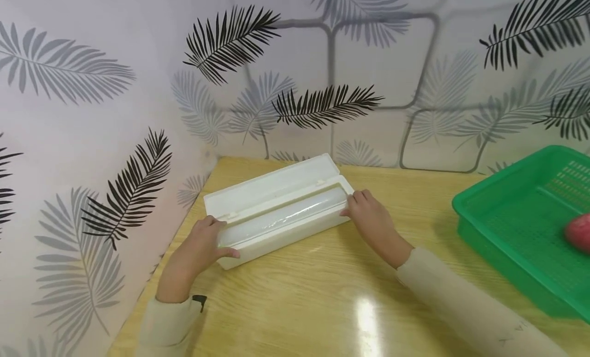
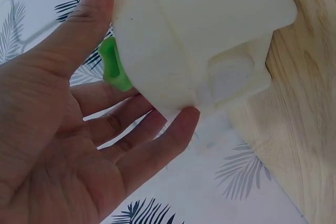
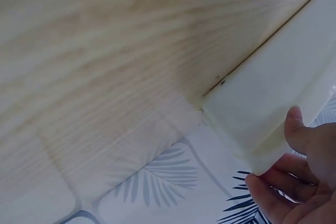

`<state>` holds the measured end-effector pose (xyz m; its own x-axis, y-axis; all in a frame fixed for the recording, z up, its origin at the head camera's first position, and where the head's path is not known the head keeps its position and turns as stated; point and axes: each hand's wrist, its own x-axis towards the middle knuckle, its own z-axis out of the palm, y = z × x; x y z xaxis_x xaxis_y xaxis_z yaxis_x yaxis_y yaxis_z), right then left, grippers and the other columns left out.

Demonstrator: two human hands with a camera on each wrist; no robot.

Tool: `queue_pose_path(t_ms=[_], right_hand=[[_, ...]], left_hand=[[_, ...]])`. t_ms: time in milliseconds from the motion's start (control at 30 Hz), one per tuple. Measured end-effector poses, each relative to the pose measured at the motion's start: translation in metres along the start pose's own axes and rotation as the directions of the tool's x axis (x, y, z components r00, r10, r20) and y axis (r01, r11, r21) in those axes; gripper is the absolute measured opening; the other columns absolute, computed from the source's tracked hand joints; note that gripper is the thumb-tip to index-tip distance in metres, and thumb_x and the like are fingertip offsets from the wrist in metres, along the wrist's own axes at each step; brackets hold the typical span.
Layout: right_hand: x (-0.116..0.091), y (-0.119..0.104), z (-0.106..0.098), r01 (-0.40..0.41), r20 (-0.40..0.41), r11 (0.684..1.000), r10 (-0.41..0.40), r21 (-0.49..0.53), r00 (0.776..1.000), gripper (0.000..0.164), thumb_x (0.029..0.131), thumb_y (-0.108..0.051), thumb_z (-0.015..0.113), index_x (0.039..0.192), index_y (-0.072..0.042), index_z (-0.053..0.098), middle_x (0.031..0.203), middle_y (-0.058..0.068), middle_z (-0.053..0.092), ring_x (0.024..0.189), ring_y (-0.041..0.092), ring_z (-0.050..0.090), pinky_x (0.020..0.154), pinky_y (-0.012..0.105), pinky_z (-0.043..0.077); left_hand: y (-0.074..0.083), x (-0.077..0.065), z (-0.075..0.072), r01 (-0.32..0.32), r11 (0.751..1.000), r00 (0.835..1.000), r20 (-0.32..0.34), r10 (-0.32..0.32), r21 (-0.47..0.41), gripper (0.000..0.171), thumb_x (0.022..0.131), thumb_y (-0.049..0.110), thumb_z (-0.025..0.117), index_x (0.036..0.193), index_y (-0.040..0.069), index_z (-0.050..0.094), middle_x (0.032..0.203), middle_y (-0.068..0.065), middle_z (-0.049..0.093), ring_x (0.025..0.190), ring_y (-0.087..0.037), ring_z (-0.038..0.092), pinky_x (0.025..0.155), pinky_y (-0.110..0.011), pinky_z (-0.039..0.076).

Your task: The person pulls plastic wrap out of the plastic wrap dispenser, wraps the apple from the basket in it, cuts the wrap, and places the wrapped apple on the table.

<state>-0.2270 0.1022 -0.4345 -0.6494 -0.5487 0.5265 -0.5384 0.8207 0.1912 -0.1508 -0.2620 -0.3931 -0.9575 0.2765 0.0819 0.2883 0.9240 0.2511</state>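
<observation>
A long white box [image 1: 286,232] with a roll of cling film [image 1: 286,217] inside lies slantwise on the wooden table. Its hinged lid [image 1: 272,183] is raised and tips back toward the wall. My left hand [image 1: 199,247] grips the box's left end, thumb on the front side and fingers around the end. In the left wrist view a green plastic piece [image 2: 113,65] shows at that end, between thumb and fingers. At the opposite end, my right hand [image 1: 372,221] holds the box by its corner, with the thumb against the front wall in the right wrist view.
To the right stands a green plastic basket [image 1: 502,239] with slotted sides, with a reddish-pink round object [image 1: 578,233] in it. Behind and to the left, leaf-patterned walls [image 1: 295,55] border the wooden table [image 1: 295,306].
</observation>
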Motion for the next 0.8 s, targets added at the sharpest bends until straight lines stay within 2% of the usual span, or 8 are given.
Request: queue_pose_path(t_ms=[233,467,533,633,733,800], right_hand=[[-0.024,-0.005,-0.018,-0.001,0.018,0.996,0.002,-0.09,1.0,0.035,0.083,-0.027,0.061,0.079,0.008,0.058,0.072,0.015,0.054,0.066,0.026,0.051,0.06,0.027,0.048],[-0.048,-0.014,-0.039,0.015,-0.053,0.989,-0.023,-0.149,0.998,0.031,0.08,-0.018,0.065,0.065,0.007,0.053,0.063,0.014,0.05,0.055,0.023,0.046,0.052,0.026,0.043],[-0.054,-0.014,-0.043,0.016,-0.065,0.986,-0.027,-0.168,0.998,0.034,0.088,-0.018,0.054,0.065,0.006,0.051,0.062,0.013,0.048,0.054,0.022,0.044,0.051,0.025,0.042],[-0.063,-0.012,-0.049,0.011,-0.09,0.982,-0.029,-0.186,0.996,0.048,0.097,-0.024,0.029,0.065,0.005,0.049,0.06,0.012,0.044,0.053,0.021,0.039,0.049,0.024,0.038],[-0.072,-0.007,-0.055,0.016,-0.102,0.989,-0.031,-0.144,0.994,0.052,0.097,-0.03,0.024,0.065,0.004,0.047,0.061,0.011,0.041,0.054,0.022,0.038,0.049,0.024,0.038],[-0.078,-0.002,-0.058,0.025,-0.106,0.995,-0.035,-0.097,0.994,0.048,0.094,-0.032,0.033,0.066,0.004,0.048,0.061,0.011,0.042,0.055,0.023,0.039,0.05,0.025,0.039]], left_hand=[[0.007,0.009,0.002,-0.022,0.998,0.999,0.037,0.024,-0.054,0.078,0.061,0.041,0.074,0.117,-0.008,0.051,0.105,-0.018,0.05,0.095,-0.033,0.046,0.083,-0.042,0.041],[0.017,0.021,0.002,-0.045,0.997,0.996,0.075,0.05,-0.063,0.08,0.061,0.043,0.074,0.118,-0.007,0.05,0.11,-0.018,0.048,0.098,-0.031,0.046,0.084,-0.041,0.041],[0.02,0.024,0.002,-0.062,0.996,0.995,0.075,0.067,-0.069,0.079,0.06,0.043,0.074,0.117,-0.007,0.051,0.109,-0.017,0.049,0.098,-0.03,0.047,0.084,-0.04,0.042],[0.022,0.029,0.002,-0.098,0.991,0.992,0.075,0.105,-0.087,0.079,0.059,0.043,0.075,0.117,-0.006,0.052,0.108,-0.015,0.05,0.097,-0.028,0.047,0.083,-0.038,0.042],[0.026,0.033,0.003,-0.132,0.987,0.987,0.078,0.14,-0.095,0.08,0.058,0.042,0.075,0.117,-0.006,0.051,0.107,-0.014,0.05,0.097,-0.027,0.047,0.083,-0.037,0.043],[0.029,0.036,0.004,-0.153,0.984,0.984,0.081,0.161,-0.094,0.08,0.058,0.042,0.074,0.118,-0.006,0.051,0.109,-0.014,0.05,0.098,-0.026,0.047,0.083,-0.036,0.043]])
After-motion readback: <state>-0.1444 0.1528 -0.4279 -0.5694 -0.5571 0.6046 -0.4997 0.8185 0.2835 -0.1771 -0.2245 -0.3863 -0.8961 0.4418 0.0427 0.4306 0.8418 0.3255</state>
